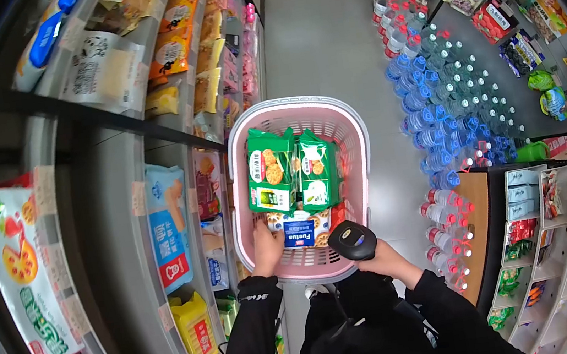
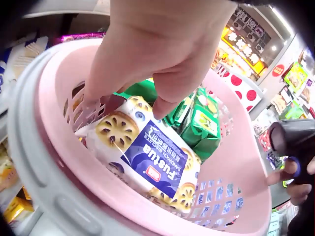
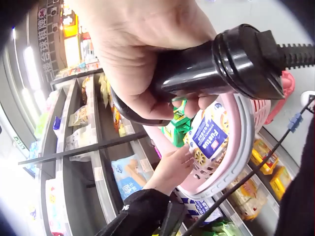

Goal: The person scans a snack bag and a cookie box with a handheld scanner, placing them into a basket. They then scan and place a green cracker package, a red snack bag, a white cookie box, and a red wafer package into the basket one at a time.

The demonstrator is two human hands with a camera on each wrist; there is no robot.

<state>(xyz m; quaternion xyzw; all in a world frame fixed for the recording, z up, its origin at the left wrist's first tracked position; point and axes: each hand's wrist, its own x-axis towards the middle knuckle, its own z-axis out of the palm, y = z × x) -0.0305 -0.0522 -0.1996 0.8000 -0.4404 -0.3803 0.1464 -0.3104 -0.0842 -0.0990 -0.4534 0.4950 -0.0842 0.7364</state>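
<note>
In the head view, a pink plastic basket (image 1: 355, 140) holds two green cracker packs (image 1: 272, 171) and a white-and-blue pack of sandwich biscuits (image 1: 322, 228). My left hand (image 1: 268, 247) reaches inside the basket and grips the left end of the biscuit pack. Seen from the left wrist, the thumb lies on the pack's edge and the fingers pass down behind it. A black barcode scanner (image 1: 352, 239) is in my right hand (image 1: 389, 263), its head over the basket's right near rim. From the right wrist, fingers wrap round the scanner's handle (image 3: 192, 73).
Shelves of bagged snacks (image 1: 169, 224) stand close along the left. Bottled drinks (image 1: 428, 129) are grouped on the floor to the right, beside a rack of small bins (image 1: 550, 242). A coiled scanner cord (image 3: 297, 56) leaves the handle. Grey floor (image 1: 315, 37) runs ahead.
</note>
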